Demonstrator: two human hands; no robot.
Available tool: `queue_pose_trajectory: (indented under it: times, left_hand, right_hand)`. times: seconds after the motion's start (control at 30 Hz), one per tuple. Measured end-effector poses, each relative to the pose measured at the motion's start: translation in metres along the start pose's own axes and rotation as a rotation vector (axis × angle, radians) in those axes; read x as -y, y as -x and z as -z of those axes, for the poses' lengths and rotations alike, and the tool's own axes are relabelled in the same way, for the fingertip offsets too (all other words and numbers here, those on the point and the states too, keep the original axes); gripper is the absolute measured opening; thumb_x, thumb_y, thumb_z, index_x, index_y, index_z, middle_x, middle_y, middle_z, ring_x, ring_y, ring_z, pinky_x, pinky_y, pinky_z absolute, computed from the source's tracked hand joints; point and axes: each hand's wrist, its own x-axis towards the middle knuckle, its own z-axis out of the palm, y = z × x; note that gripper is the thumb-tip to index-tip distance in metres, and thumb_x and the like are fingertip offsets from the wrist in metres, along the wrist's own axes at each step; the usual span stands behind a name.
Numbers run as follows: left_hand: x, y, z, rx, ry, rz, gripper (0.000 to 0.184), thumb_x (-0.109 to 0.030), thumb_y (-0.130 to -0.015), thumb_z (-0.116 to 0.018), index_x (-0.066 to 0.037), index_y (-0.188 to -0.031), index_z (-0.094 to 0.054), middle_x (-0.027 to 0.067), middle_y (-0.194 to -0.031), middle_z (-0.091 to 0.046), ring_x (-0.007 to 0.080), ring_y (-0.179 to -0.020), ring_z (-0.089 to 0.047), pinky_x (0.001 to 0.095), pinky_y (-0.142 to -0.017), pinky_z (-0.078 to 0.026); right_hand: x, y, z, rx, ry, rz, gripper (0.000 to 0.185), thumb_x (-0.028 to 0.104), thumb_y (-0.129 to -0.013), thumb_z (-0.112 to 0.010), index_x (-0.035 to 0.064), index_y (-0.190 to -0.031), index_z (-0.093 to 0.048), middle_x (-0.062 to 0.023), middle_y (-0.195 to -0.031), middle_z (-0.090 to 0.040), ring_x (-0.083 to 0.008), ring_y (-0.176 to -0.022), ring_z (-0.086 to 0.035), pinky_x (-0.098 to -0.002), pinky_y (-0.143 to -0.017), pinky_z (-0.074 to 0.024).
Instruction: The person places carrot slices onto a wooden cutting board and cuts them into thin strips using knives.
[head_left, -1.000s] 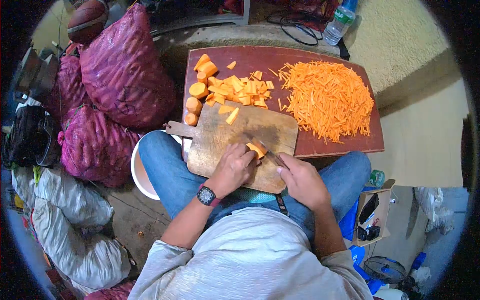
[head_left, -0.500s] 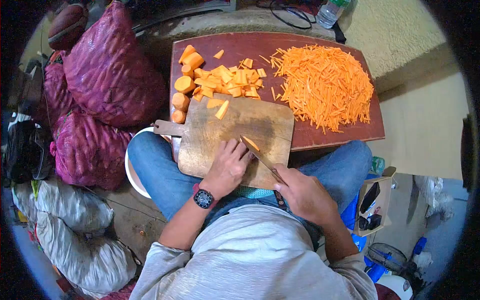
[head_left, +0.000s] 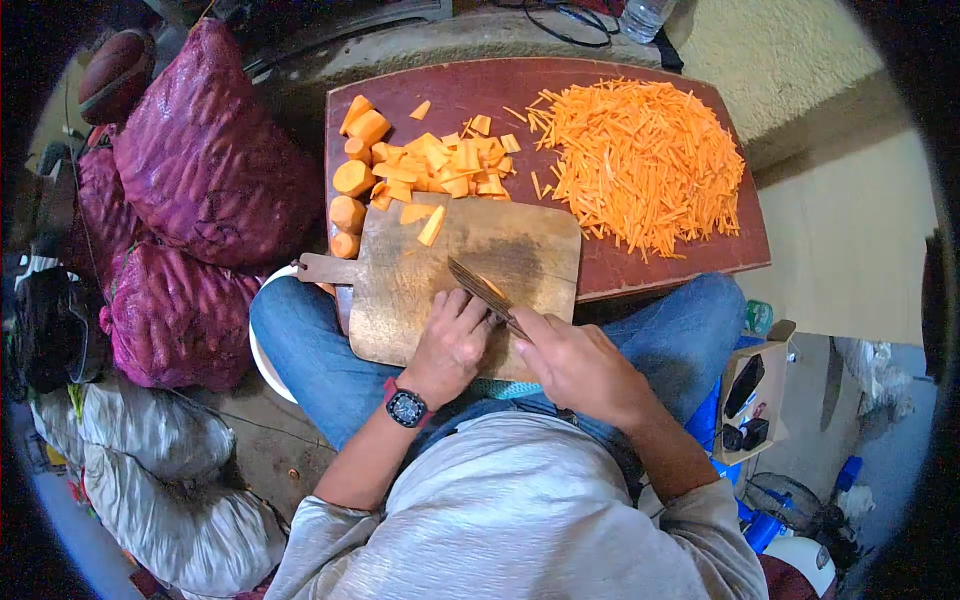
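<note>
My right hand (head_left: 580,365) grips a knife (head_left: 475,287) by its handle, the blade pointing up and left over the wooden cutting board (head_left: 400,310). My left hand (head_left: 455,335), with a watch on its wrist, rests on the board with fingers bent close beside the blade; whatever lies beneath the fingertips is hidden. A thin carrot strip (head_left: 493,287) shows along the blade's far side. Near the board's top edge lies a carrot slice (head_left: 432,226). Beyond the board are a heap of cut carrot pieces (head_left: 445,160) and several thick carrot chunks (head_left: 352,178).
A large pile of carrot sticks (head_left: 645,165) covers the right of the red table (head_left: 530,75). Purple mesh sacks (head_left: 215,150) stand at left, white sacks (head_left: 180,510) below them. A cardboard box (head_left: 755,400) is at right, a plastic bottle (head_left: 645,18) at the back.
The knife has shifted left, its blade lying more slanted beside my left fingers, and my right hand has moved up and left with it. The whole view has shifted slightly.
</note>
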Motion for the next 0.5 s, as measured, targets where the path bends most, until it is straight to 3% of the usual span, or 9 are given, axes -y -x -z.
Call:
queue_pose_trajectory:
  times: [0.17, 0.3, 0.37, 0.5]
  left_hand:
    - [0.002, 0.004, -0.003, -0.041, 0.013, 0.008, 0.034, -0.007, -0.083, -0.067, 0.004, -0.114, -0.077, 0.0148, -0.12, -0.068, 0.0352, -0.11, -0.061, 0.0477, -0.098, -0.051]
    - [0.002, 0.002, -0.004, -0.06, 0.044, 0.004, 0.037, -0.008, -0.084, -0.067, 0.004, -0.117, -0.077, 0.0148, -0.121, -0.068, 0.0356, -0.111, -0.061, 0.0481, -0.1, -0.051]
    - [0.0, 0.002, -0.003, -0.05, 0.047, 0.011, 0.037, -0.007, -0.084, -0.067, 0.004, -0.117, -0.077, 0.015, -0.12, -0.068, 0.0358, -0.112, -0.061, 0.0481, -0.1, -0.051]
    - [0.0, 0.002, 0.0, -0.061, 0.071, 0.021, 0.035, -0.006, -0.085, -0.065, 0.006, -0.115, -0.077, 0.0162, -0.12, -0.067, 0.0362, -0.112, -0.061, 0.0481, -0.102, -0.052]
  right_hand:
    - [0.008, 0.027, 0.012, 0.025, -0.076, -0.078, 0.038, 0.017, -0.109, -0.062, -0.0008, -0.142, -0.056, -0.0321, -0.118, -0.072, -0.052, -0.104, -0.072, -0.0582, -0.083, -0.0599]
    - [0.007, 0.008, 0.001, -0.07, -0.05, 0.0, 0.038, 0.016, -0.109, -0.061, 0.0012, -0.143, -0.056, -0.0322, -0.115, -0.072, -0.0515, -0.104, -0.072, -0.0577, -0.083, -0.0593]
    - [0.013, -0.009, 0.009, 0.081, -0.115, -0.135, 0.037, 0.015, -0.108, -0.061, 0.0024, -0.142, -0.056, -0.033, -0.113, -0.071, -0.0519, -0.106, -0.071, -0.0585, -0.084, -0.0579]
    - [0.008, 0.012, 0.005, 0.004, -0.082, -0.043, 0.035, 0.016, -0.108, -0.061, 0.0015, -0.139, -0.056, -0.0333, -0.112, -0.071, -0.0532, -0.106, -0.07, -0.0599, -0.085, -0.0566]
